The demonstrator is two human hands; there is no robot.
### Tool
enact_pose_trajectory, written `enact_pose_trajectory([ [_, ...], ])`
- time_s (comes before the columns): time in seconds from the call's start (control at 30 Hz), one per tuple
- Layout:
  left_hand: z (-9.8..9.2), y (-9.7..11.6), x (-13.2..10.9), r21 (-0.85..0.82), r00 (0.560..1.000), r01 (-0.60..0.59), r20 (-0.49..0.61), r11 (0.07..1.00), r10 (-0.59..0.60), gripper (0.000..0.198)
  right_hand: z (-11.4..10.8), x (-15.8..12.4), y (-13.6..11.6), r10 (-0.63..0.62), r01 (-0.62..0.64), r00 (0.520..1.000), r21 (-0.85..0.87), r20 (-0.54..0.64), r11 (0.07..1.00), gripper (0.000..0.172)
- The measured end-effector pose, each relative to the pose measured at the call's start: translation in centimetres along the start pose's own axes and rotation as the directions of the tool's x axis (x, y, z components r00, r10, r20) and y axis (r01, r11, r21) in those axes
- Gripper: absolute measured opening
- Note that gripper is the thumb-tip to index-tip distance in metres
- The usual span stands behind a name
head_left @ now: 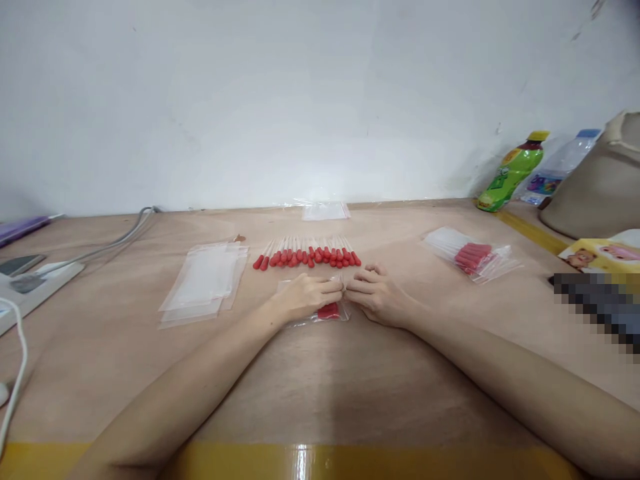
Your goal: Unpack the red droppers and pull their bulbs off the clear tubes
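Both forearms bare, laid in from near L & R corners of the tabletop [320, 393], converging approx. mid-table. The left hand [306, 297] & right hand [374, 298] are palms down, fingers curled, fingertips [336, 288] pinched, the two hands' tips almost touching.

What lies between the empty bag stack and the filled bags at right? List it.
In the head view: a row of red-tipped sticks, and the left hand and right hand pinching a small clear bag.

Red-tipped white sticks [306, 254], clear bags [205, 283] (glossy), tan table [320, 373] with yellow edge, green bottle [510, 172]
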State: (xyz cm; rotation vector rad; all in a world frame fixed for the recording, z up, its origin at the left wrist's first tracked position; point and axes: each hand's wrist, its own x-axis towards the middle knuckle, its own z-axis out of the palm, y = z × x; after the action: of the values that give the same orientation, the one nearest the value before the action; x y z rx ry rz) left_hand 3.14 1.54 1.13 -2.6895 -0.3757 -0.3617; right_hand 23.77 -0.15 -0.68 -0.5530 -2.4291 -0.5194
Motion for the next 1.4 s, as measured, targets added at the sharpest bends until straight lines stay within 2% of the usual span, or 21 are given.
enact_pose_trajectory([
  [0.07,-0.5,-0.3,-0.2,0.010,1.000,-0.002,-0.022,1.000,0.003,0.030,-0.2,0.0,0.1,-0.017,0.016,0.999,0.015,0.032,1.000,0.021],
  [0.17,-1.5,-1.0,-0.7,0.054,0.996,0.046,-0.077,0.998,-0.041,0.031,-0.7,-0.1,0.1,-0.001,-0.013,0.994,0.136,0.107,0.991,0.016],
  [0.23,-2.2,-1.4,-1.0,0.076,0.991,0.092,-0.106,0.993,-0.083,0.032,-1.1,0.0,0.0,0.063,-0.108,0.982,0.255,0.179,0.961,0.014],
  [0.3,-2.6,-1.6,-1.1,0.060,0.990,0.116,-0.088,0.991,-0.111,0.033,-1.2,0.0,-0.1,0.167,-0.253,0.954,0.372,0.247,0.893,0.018],
  [0.37,-2.6,-1.4,-1.2,-0.001,0.991,0.131,-0.038,0.991,-0.131,0.032,-0.8,0.0,-0.2,0.296,-0.399,0.913,0.463,0.281,0.792,0.023],
  [0.43,-2.4,-0.7,-1.2,-0.113,0.980,0.197,-0.020,0.974,-0.200,0.027,-0.1,-0.1,-0.3,0.395,-0.477,0.879,0.524,0.268,0.705,0.022],
  [0.5,-2.2,0.1,-1.6,-0.258,0.946,0.310,-0.013,0.915,-0.325,0.024,0.7,-0.1,-0.5,0.432,-0.490,0.868,0.561,0.244,0.667,0.017],
  [0.57,-2.3,1.1,-2.4,-0.395,0.897,0.423,0.054,0.815,-0.439,0.034,1.2,0.1,-0.7,0.441,-0.498,0.863,0.569,0.247,0.655,0.015],
  [0.67,-2.5,2.1,-3.7,-0.501,0.840,0.529,0.194,0.685,-0.507,0.049,1.0,0.9,-0.9,0.445,-0.534,0.845,0.537,0.299,0.654,0.013],
  [0.73,-2.4,2.4,-4.3,-0.534,0.817,0.561,0.232,0.633,-0.528,0.053,0.7,1.5,-1.1,0.426,-0.546,0.837,0.496,0.342,0.675,0.013],
  [0.83,-2.0,2.2,-4.4,-0.566,0.798,0.577,0.240,0.589,-0.552,0.053,0.6,1.9,-1.2,0.431,-0.578,0.812,0.432,0.394,0.692,0.015],
  [0.9,-1.7,2.0,-4.1,-0.589,0.798,0.569,0.228,0.573,-0.558,0.053,0.7,1.8,-1.2,0.468,-0.615,0.786,0.432,0.404,0.660,0.012],
  [0.93,-1.6,1.9,-4.0,-0.602,0.801,0.560,0.220,0.569,-0.556,0.053,0.8,1.6,-1.2,0.489,-0.628,0.778,0.456,0.395,0.630,0.012],
  [1.07,-1.4,1.8,-3.6,-0.614,0.815,0.530,0.181,0.584,-0.550,0.049,1.5,0.9,-1.2,0.533,-0.616,0.767,0.645,0.359,0.452,0.026],
  [1.2,-1.4,1.9,-3.5,-0.619,0.824,0.509,0.150,0.598,-0.547,0.051,2.2,1.0,-1.3,0.538,-0.588,0.752,0.757,0.382,0.285,0.032],
  [1.27,-1.4,1.9,-3.5,-0.629,0.831,0.499,0.152,0.596,-0.535,0.053,2.5,1.2,-1.4,0.528,-0.581,0.755,0.769,0.388,0.265,0.029],
  [1.4,-1.6,1.9,-3.4,-0.637,0.835,0.504,0.185,0.584,-0.518,0.053,2.6,1.3,-1.4,0.529,-0.591,0.754,0.753,0.390,0.289,0.016],
])
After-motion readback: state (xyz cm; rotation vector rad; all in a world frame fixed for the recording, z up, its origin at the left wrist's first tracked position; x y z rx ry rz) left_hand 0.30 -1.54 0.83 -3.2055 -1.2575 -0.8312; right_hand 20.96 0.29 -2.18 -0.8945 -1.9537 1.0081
